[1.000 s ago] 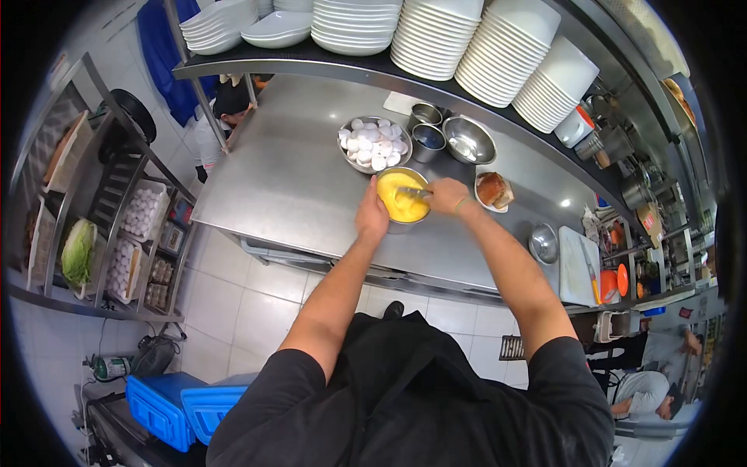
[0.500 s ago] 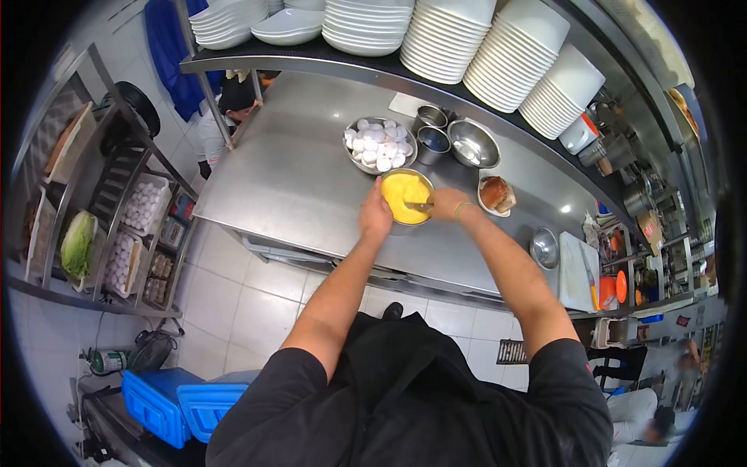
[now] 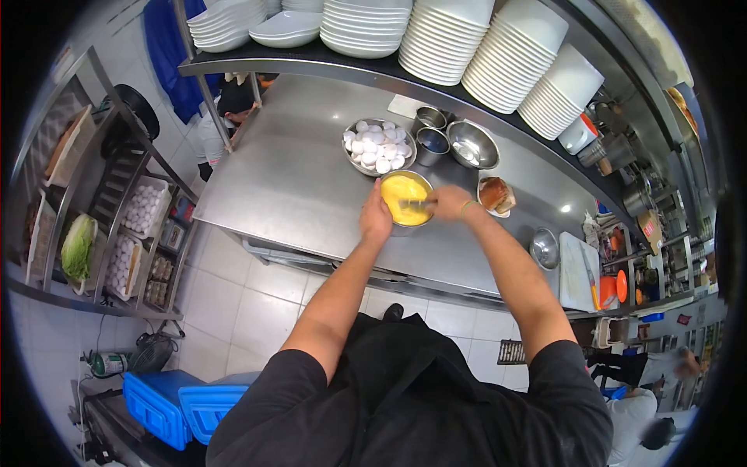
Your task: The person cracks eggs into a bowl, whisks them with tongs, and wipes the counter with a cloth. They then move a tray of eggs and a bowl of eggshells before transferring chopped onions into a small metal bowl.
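A metal bowl (image 3: pixel 408 229) of yellow liquid (image 3: pixel 401 189) stands on the steel counter. My left hand (image 3: pixel 376 215) is wrapped round the bowl's left side. Over its right rim, my right hand (image 3: pixel 448 203) is closed on a utensil (image 3: pixel 418 204), whose blurred metal end dips into the liquid; its exact type is unclear. Just behind is a bowl of white eggs or eggshells (image 3: pixel 379 146), with two dark metal pots (image 3: pixel 433 141) to its right. A dish with brown bread-like pieces (image 3: pixel 496 194) lies right of my right hand.
Stacked white dishes (image 3: pixel 443 43) line the shelf above the counter (image 3: pixel 272 171). Farther right are a metal bowl (image 3: pixel 544 248) and a cutting board (image 3: pixel 576 272) with a knife. A rack (image 3: pixel 101 310) stands left. People are beyond the counter's left end and at lower right.
The utensil and my right hand have shifted slightly within the stirring area, and the utensil is now blurred. At lower right, a person has moved. My left hand still holds the bowl.
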Demonstrator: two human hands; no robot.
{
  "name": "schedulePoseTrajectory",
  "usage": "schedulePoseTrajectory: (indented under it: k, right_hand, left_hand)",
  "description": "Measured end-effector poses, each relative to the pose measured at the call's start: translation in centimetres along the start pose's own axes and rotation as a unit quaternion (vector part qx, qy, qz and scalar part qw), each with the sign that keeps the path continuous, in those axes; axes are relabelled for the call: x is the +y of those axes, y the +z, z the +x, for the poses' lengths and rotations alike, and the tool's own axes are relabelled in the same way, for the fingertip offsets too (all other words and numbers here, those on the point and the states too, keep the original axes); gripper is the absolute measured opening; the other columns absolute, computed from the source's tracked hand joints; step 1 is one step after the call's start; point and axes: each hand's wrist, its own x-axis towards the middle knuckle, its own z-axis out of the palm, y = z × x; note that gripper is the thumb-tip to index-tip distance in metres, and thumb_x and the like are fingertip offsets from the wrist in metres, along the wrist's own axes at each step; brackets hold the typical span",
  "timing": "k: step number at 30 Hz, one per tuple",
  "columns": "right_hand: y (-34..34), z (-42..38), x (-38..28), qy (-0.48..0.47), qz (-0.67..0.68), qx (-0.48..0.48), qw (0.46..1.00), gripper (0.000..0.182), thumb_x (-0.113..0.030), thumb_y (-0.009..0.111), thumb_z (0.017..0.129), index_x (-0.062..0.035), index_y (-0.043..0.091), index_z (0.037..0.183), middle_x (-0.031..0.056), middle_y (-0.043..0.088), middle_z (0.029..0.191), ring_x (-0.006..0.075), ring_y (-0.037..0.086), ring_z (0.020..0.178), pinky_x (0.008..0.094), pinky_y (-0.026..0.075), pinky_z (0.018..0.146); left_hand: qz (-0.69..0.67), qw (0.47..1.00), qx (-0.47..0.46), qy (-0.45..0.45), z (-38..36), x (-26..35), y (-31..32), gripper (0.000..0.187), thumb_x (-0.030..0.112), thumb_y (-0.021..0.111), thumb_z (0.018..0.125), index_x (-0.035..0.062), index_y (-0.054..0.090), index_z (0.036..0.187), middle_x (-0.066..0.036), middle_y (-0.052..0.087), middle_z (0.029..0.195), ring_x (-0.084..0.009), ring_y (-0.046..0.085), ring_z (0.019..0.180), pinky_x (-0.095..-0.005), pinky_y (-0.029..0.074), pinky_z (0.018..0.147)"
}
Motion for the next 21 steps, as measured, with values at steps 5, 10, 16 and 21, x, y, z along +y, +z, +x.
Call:
schedulePoseTrajectory:
  k: [5, 10, 16, 21]
  right_hand:
    - [0.4, -0.3, -0.3, -0.009, -0.021, -0.024, 0.999, 0.04, -0.037, 0.067, 0.092, -0.0143, 0.077, 0.123, 0.0153, 0.075, 0.121, 0.0361, 0.072, 0.11, 0.0464, 0.056, 0.097]
    - [0.1, -0.4, -0.7, -0.034, -0.069, -0.065, 0.995, 0.039, -0.036, 0.066, 0.092, -0.0145, 0.077, 0.123, 0.0149, 0.076, 0.12, 0.0353, 0.072, 0.112, 0.0469, 0.057, 0.097]
    - [0.5, -0.1, -0.5, 0.003, -0.072, -0.059, 0.996, 0.039, -0.034, 0.068, 0.09, -0.0165, 0.078, 0.123, 0.0155, 0.076, 0.117, 0.0349, 0.072, 0.111, 0.0476, 0.057, 0.096]
    - [0.2, 0.2, 0.2, 0.002, -0.052, -0.032, 0.998, 0.038, -0.036, 0.068, 0.09, -0.018, 0.078, 0.122, 0.0156, 0.077, 0.113, 0.036, 0.073, 0.107, 0.0477, 0.057, 0.094]
  left_hand:
    - [0.008, 0.999, -0.033, -0.029, 0.1, 0.5, -0.7, 0.057, 0.015, 0.047, 0.105, 0.0223, 0.043, 0.161, -0.015, 0.063, 0.146, -0.0394, 0.064, 0.124, -0.051, 0.052, 0.105]
    - [0.011, 1.0, -0.016, -0.001, 0.3, -0.2, -0.4, 0.057, 0.014, 0.047, 0.105, 0.0224, 0.043, 0.161, -0.013, 0.06, 0.151, -0.038, 0.063, 0.127, -0.0498, 0.051, 0.107]
    - [0.001, 0.999, -0.033, -0.026, 0.0, 0.1, -0.6, 0.055, 0.017, 0.046, 0.106, 0.0229, 0.043, 0.161, -0.011, 0.058, 0.153, -0.0374, 0.062, 0.129, -0.0495, 0.051, 0.108]
    - [-0.01, 1.0, -0.02, -0.01, 0.0, 0.1, -0.3, 0.055, 0.017, 0.046, 0.106, 0.0226, 0.043, 0.161, -0.01, 0.058, 0.153, -0.0362, 0.062, 0.13, -0.0491, 0.051, 0.108]
